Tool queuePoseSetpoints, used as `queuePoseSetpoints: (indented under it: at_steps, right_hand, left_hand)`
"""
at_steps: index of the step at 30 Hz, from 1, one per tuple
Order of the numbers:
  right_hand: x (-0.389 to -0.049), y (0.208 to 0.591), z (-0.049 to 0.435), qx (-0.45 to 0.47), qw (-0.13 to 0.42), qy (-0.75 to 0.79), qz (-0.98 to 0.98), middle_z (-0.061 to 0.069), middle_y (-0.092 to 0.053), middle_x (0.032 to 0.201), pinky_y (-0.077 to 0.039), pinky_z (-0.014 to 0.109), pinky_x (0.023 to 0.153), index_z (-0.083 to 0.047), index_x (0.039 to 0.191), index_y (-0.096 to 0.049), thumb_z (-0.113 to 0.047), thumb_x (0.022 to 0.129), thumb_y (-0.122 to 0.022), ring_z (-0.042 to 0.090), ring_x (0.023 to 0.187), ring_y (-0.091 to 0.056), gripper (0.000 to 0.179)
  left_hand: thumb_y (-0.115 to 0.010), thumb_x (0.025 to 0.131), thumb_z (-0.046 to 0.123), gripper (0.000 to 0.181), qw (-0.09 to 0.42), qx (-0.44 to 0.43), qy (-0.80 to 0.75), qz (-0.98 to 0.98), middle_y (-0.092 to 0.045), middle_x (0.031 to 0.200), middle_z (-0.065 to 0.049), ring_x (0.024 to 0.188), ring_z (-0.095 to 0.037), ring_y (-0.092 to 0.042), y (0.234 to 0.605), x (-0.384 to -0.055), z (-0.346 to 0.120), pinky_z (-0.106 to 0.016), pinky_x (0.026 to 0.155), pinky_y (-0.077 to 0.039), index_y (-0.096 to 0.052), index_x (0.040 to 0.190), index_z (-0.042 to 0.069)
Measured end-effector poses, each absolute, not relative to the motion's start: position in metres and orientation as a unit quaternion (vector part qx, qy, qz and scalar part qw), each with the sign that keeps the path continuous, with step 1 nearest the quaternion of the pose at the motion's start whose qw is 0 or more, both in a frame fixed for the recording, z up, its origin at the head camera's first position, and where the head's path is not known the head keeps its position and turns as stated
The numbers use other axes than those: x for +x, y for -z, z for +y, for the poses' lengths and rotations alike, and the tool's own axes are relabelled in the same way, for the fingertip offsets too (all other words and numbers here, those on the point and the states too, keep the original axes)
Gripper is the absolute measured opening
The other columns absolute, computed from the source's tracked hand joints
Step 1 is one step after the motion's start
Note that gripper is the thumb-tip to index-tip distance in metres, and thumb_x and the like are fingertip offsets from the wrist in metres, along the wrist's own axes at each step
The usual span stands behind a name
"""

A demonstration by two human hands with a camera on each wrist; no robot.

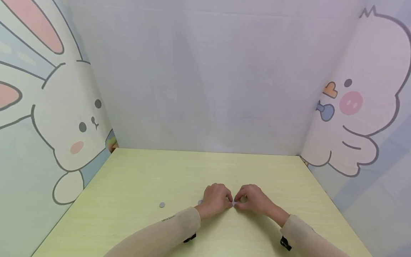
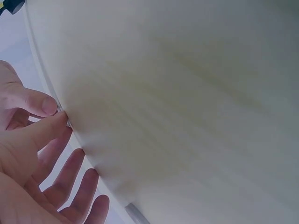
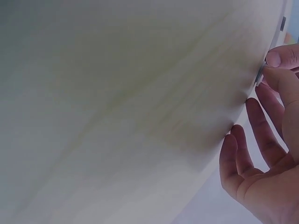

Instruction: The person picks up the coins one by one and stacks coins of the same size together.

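Near the middle of the table, both hands meet fingertip to fingertip at a small round grey disc. My left hand pinches its left side between thumb and forefinger. From the other side, my right hand pinches it the same way. In the left wrist view the other fingers of the left hand fan out along the tabletop. Those of the right hand do likewise in the right wrist view. The fingertips cover most of the disc, so its face cannot be made out.
A second grey disc lies just left of the left hand, partly hidden by it. Farther left is another grey disc, flat on the table. A pale curtain hangs behind the table, with cartoon-printed cloth at the sides.
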State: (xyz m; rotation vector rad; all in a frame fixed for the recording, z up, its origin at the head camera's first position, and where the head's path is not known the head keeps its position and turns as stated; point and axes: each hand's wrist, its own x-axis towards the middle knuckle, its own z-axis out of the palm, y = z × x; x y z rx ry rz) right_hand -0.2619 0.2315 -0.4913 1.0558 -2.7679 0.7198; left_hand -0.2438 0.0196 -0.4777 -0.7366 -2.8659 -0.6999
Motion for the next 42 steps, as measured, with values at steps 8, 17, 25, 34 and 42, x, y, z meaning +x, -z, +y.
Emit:
queuePoseSetpoints:
  at_steps: [8,17,25,34,42]
  right_hand:
    - [-0.2628,0.4909,0.2335,0.349,0.044,-0.251,-0.902,-0.013,-0.076,0.086,-0.053,0.032,0.080,-0.021,0.091,-0.085,-0.017,0.085,-0.089,0.004,0.081,-0.067,0.008]
    - [-0.2621,0.4893,0.2402,0.345,0.010,-0.276,-0.897,-0.010,-0.075,0.089,-0.053,0.025,0.073,-0.018,0.094,-0.085,-0.012,0.086,-0.088,0.007,0.081,-0.065,0.010]
    - [-0.2640,0.4893,0.2402,0.342,0.005,-0.279,-0.897,-0.010,-0.074,0.090,-0.052,0.024,0.073,-0.018,0.093,-0.085,-0.012,0.086,-0.089,0.007,0.083,-0.064,0.011]
    - [-0.2627,0.4911,0.2392,0.332,0.005,-0.278,-0.902,-0.011,-0.073,0.090,-0.050,0.023,0.073,-0.020,0.092,-0.085,-0.016,0.086,-0.090,0.006,0.083,-0.063,0.009]
    - [-0.2624,0.4887,0.2381,0.329,0.000,-0.278,-0.902,-0.011,-0.072,0.090,-0.051,0.025,0.073,-0.019,0.092,-0.086,-0.017,0.086,-0.091,0.008,0.083,-0.063,0.008]
  left_hand:
    - [-0.091,0.083,0.028,0.007,0.051,-0.237,0.223,-0.944,-0.075,0.088,0.017,0.085,-0.009,-0.065,0.4757,-0.2426,0.0203,-0.031,0.072,-0.046,-0.085,0.080,0.027]
    - [-0.091,0.084,0.029,0.007,0.053,-0.243,0.230,-0.941,-0.076,0.088,0.016,0.083,-0.007,-0.063,0.4746,-0.2416,0.0194,-0.028,0.070,-0.042,-0.086,0.081,0.027]
    - [-0.090,0.085,0.025,0.007,0.052,-0.243,0.234,-0.940,-0.076,0.090,0.015,0.085,-0.008,-0.064,0.4791,-0.2439,0.0180,-0.030,0.072,-0.042,-0.086,0.080,0.026]
    - [-0.090,0.085,0.023,0.008,0.055,-0.245,0.238,-0.938,-0.076,0.090,0.015,0.088,-0.008,-0.066,0.4827,-0.2449,0.0173,-0.032,0.074,-0.044,-0.085,0.079,0.025]
    - [-0.090,0.085,0.023,0.008,0.046,-0.245,0.232,-0.940,-0.076,0.090,0.015,0.089,-0.007,-0.065,0.4780,-0.2435,0.0162,-0.031,0.073,-0.044,-0.086,0.080,0.027]
